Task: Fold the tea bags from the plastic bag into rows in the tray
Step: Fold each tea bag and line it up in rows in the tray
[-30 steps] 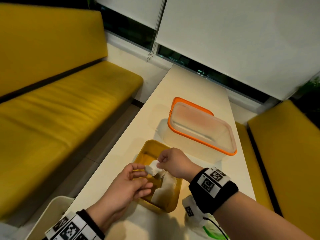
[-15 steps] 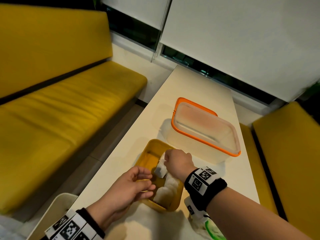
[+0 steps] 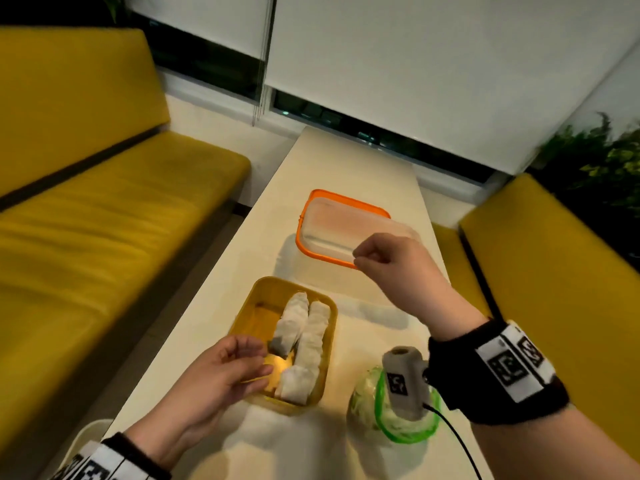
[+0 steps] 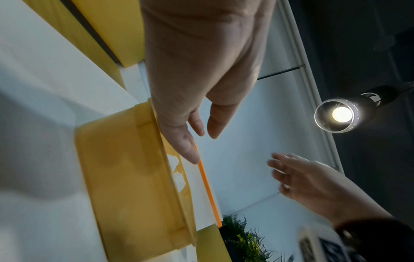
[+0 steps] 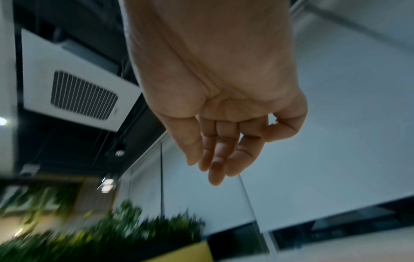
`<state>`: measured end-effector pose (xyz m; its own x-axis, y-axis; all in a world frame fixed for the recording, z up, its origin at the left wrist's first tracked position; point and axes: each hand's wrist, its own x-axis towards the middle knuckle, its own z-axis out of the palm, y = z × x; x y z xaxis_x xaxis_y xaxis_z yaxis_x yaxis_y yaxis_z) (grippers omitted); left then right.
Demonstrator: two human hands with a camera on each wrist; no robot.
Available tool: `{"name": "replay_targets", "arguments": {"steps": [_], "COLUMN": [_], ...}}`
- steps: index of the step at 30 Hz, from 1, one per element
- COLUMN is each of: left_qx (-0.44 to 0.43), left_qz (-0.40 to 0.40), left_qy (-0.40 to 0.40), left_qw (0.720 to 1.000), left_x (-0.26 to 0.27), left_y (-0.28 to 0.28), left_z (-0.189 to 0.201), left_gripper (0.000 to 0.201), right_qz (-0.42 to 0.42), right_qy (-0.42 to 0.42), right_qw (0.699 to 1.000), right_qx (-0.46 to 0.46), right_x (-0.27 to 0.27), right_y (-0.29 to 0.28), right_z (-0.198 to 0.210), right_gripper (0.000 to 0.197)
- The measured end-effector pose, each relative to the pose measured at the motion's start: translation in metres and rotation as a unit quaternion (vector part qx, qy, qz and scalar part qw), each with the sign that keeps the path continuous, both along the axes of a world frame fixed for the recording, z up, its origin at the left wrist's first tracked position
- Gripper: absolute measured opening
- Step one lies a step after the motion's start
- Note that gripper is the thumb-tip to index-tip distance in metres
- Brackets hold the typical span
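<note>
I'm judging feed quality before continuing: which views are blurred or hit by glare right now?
Head view: mostly sharp, dim warm light, tea bags in the yellow tray readable. Left wrist view: the lamp flares brightly, and the tray and right hand are motion-smeared. Right wrist view: the right hand is fairly clear, the plants streaked.

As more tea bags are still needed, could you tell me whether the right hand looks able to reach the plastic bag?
Probably yes: the right hand hangs empty above the table, and the plastic bag lies below its wrist with nothing over it.
</note>
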<state>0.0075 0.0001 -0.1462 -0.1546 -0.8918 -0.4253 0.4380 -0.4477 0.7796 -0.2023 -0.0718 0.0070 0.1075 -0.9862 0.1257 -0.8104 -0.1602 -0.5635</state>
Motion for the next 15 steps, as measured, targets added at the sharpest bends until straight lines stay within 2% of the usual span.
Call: {"name": "replay_targets", "arguments": {"steps": [2,5,9,15], "left_qx": [-0.002,-0.023,-0.063,-0.075], "left_qz": [-0.009,-0.035,-0.094,-0.170], "left_qy": [-0.006,-0.052,-0.114,-0.171], "left_qw": [1.000,0.998,0.987,0.968], "left_x": [-0.003,-0.014,-0.043,-0.096], "left_y": [-0.002,-0.005,-0.010,-0.010], "left_z": [0.004,0.014,0.033,0.038], "left_gripper": [0.017,0.015,0.015,0.014], "right_qz": [-0.038,-0.112,-0.168,-0.144], "right_qy": [-0.056,-0.080,0.020,0.094], "right_qw": [0.998,0.990,0.981,0.968], "right_qx": [-0.009,0.021,0.095,0.183], "right_x": [-0.030,-0.074,-0.119,-0.112], "right_y": [0.032,0.073,0.110,0.109], "right_z": [0.019,0.009,-0.042,-0.114], "right_gripper": [0.006,0.006,0.007,0.025]}}
